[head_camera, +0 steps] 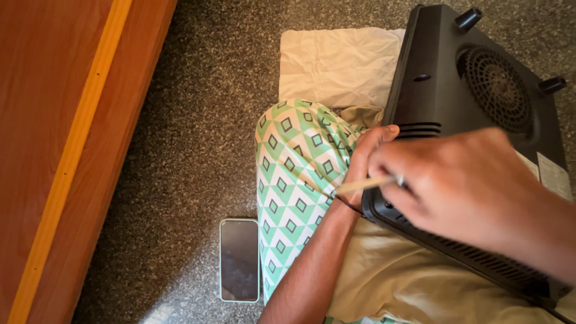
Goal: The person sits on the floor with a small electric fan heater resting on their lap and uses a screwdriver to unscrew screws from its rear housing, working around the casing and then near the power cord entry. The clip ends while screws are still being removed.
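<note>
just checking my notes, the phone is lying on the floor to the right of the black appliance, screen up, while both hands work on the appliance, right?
Not quite. The head view shows the phone on the floor to the left of the black appliance, beside the patterned knee. The rest holds: screen up, the left hand at the appliance's edge, the right hand holding a thin tool against it.

Left hand [367, 157] curled, forearm reaching up from below; right hand [462, 180] pinched, fingers closed.
</note>
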A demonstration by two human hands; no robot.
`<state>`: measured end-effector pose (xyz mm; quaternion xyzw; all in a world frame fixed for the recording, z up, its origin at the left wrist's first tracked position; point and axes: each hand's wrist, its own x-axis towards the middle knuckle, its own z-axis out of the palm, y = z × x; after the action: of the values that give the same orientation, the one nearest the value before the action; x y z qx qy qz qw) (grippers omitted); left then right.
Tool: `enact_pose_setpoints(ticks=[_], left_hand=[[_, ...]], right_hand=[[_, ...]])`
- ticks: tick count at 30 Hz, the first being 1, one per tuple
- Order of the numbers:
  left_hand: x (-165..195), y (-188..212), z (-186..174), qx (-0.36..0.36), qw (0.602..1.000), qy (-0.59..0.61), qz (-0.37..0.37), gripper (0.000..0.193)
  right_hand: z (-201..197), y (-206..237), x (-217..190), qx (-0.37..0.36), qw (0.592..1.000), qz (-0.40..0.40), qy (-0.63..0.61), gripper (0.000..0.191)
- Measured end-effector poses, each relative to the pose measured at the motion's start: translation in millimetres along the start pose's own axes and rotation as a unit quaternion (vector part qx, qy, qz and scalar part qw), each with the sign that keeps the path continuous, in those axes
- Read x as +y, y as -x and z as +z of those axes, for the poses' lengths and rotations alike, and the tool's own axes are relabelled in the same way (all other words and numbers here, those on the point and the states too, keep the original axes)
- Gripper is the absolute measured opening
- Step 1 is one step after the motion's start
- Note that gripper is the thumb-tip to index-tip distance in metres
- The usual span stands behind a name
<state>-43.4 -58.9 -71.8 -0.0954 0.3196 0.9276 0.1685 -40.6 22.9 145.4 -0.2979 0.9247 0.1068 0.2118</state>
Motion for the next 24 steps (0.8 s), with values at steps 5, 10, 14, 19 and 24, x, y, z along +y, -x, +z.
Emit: enact_pose_setpoints(ticks=[5, 10, 14, 19, 24], left_hand=[[-2.4, 2.1, -1.7, -0.052, 0.995, 0.071, -0.041, 0.029], [10.6, 7.0, 9.7, -0.004, 0.982, 0.140, -0.124, 0.019], [18.1, 9.8, 15.8, -0.008, 0.980, 0.145, -0.133, 0.022], [20.6, 15.9, 19.4, -0.028, 0.982, 0.139, -0.123, 0.026], [20.0, 15.2, 19.1, -0.018, 0.980, 0.142, -0.136, 0.028]], right_hand=[[6.5, 8.0, 37.3, 0.006, 0.910, 0.018, -0.413, 0.029], [29.3, 31.4, 64.8, 0.110, 0.789, -0.068, -0.601, 0.053], [45.3, 36.2, 76.2, 0.098, 0.765, -0.075, -0.632, 0.061], [62.0, 52.1, 77.3, 0.059, 0.726, -0.128, -0.673, 0.068], [84.6, 73.0, 82.4, 0.031, 0.762, -0.055, -0.645, 0.077]])
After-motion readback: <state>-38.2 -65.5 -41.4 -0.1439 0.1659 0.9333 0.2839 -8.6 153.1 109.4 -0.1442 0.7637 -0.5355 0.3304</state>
